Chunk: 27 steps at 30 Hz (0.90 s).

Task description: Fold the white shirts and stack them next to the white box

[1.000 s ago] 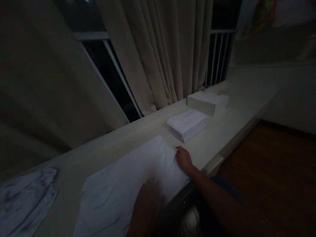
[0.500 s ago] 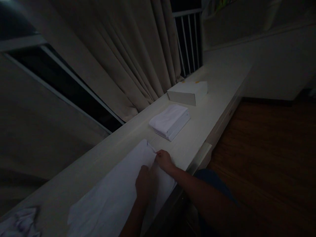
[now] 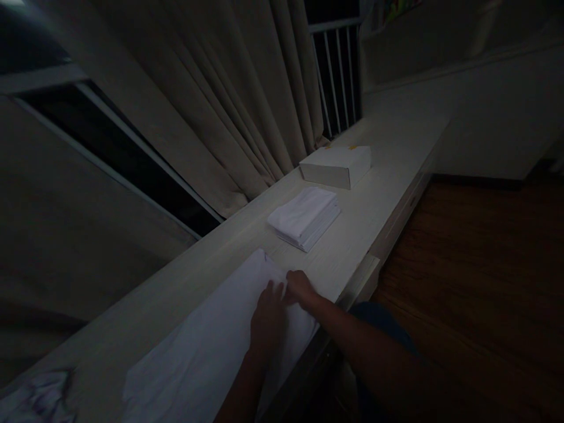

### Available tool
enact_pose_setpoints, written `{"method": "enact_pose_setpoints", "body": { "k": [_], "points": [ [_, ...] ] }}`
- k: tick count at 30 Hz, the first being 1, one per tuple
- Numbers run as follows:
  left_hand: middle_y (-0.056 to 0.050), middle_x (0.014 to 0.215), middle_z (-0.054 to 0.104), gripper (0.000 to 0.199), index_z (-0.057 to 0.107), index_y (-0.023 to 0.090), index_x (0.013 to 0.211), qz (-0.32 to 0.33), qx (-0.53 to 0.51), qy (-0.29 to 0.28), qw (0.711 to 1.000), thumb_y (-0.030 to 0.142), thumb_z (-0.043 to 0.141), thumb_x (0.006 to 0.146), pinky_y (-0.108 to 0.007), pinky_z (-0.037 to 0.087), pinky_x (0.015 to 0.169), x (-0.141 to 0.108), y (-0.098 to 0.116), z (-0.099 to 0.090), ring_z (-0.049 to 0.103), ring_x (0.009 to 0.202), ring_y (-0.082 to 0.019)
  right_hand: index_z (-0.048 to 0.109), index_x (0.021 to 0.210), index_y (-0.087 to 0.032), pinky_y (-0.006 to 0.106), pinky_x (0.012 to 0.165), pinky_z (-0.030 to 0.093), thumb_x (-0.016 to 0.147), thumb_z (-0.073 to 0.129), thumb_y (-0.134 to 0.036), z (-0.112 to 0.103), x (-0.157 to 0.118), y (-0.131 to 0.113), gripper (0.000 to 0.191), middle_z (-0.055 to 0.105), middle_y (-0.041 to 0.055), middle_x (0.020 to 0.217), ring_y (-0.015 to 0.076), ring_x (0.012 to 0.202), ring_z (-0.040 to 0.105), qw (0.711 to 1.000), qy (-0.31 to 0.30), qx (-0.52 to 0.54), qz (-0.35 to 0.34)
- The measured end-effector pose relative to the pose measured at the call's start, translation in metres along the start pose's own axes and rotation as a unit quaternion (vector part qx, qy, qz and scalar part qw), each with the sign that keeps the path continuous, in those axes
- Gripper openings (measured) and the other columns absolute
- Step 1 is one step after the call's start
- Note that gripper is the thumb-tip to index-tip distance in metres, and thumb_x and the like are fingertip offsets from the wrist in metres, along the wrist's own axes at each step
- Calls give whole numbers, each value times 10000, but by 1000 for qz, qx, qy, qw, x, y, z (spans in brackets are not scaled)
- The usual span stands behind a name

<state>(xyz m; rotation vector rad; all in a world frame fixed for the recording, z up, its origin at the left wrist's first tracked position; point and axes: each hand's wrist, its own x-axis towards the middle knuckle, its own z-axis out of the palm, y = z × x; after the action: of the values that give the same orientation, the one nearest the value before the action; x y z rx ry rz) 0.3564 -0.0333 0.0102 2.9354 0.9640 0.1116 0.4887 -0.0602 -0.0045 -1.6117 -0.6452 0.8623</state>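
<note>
A white cloth (image 3: 202, 329) lies spread along the near part of the long white surface, its far end a narrow corner. My left hand (image 3: 268, 314) rests on the cloth, fingers apart and pointing away from me. Just to its right, my right hand (image 3: 299, 288) is closed on the cloth's right edge by the far end. The two hands are very close together. Beyond them sits a neat stack of folded white cloth (image 3: 304, 217).
A white box (image 3: 337, 165) stands behind the stack. Patterned crumpled fabric (image 3: 39, 399) lies at the lower left. Beige curtains (image 3: 211, 100) hang along the left side. An open drawer (image 3: 363, 279) juts out on the right, above a wooden floor (image 3: 476, 264).
My left hand has moved forward and right across the cloth, its fingers now spread. My right hand has shifted slightly right with the cloth's edge.
</note>
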Motion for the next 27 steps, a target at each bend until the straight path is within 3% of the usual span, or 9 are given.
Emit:
{"method": "enact_pose_setpoints", "body": {
  "k": [3, 7, 9, 11, 15, 18, 22, 27],
  "points": [
    [-95, 1553, 285, 529, 361, 193, 1434, 21, 4, 9, 1000, 178, 303, 909, -357, 352, 1098, 2, -1, 7, 268, 1423, -201, 640, 855, -103, 239, 437, 473, 950, 417, -490, -9, 2, 2, 457, 662, 91, 595, 171, 430, 615, 999, -19, -19, 40],
    [-103, 1531, 331, 517, 367, 183, 1428, 4, -14, 5, 1000, 212, 321, 914, -366, 364, 1095, 0, 0, 7, 302, 1408, -196, 643, 991, -112, 200, 492, 464, 833, 634, -371, -10, 0, 1, 303, 726, 103, 807, 149, 537, 661, 991, 23, -128, 13],
    [-77, 1517, 364, 497, 402, 203, 1407, -3, -28, 10, 1000, 232, 312, 919, -368, 354, 1107, -3, 0, 5, 291, 1413, -191, 674, 883, -117, 192, 517, 463, 870, 579, -319, -7, 0, -2, 224, 722, 96, 751, 151, 579, 676, 986, 19, -162, 18],
    [-64, 1512, 376, 476, 441, 208, 1380, -4, -39, 20, 999, 273, 315, 926, -375, 320, 1133, -6, 0, 5, 269, 1423, -192, 683, 781, -117, 193, 515, 460, 913, 508, -314, -4, 2, -5, 294, 711, 102, 693, 164, 607, 687, 984, 4, -173, 32],
    [-85, 1525, 346, 519, 407, 167, 1402, -7, -57, 27, 998, 366, 322, 930, -379, 275, 1157, -7, -4, 6, 262, 1426, -191, 691, 831, -103, 224, 537, 477, 928, 478, -298, -4, 2, -12, 305, 726, 146, 804, 211, 730, 710, 973, -6, -226, 39],
    [-103, 1535, 320, 552, 356, 125, 1430, -27, -60, 27, 997, 358, 250, 941, -377, 245, 1166, 1, -10, 8, 240, 1433, -184, 691, 898, -104, 281, 689, 515, 897, 521, -277, -11, -6, -15, 243, 717, 183, 942, 259, 906, 694, 958, -10, -285, 15],
    [-71, 1564, 251, 540, 358, 189, 1439, -6, -23, -31, 999, 348, 203, 947, -481, 223, 1153, 19, -15, 10, 153, 1456, -243, 669, 981, -108, 362, 854, 490, 876, 528, -241, -20, -20, -19, 221, 678, 210, 1071, 291, 1059, 637, 936, -5, -352, -13],
    [-60, 1585, 171, 519, 351, 289, 1439, 21, 38, -95, 995, 400, 248, 943, -598, 237, 1093, 27, -12, 18, 125, 1457, -304, 575, 1126, -123, 362, 825, 491, 895, 500, -213, -27, -24, -25, 259, 673, 187, 1055, 271, 1009, 652, 906, 8, -422, -37]
  ]
}}
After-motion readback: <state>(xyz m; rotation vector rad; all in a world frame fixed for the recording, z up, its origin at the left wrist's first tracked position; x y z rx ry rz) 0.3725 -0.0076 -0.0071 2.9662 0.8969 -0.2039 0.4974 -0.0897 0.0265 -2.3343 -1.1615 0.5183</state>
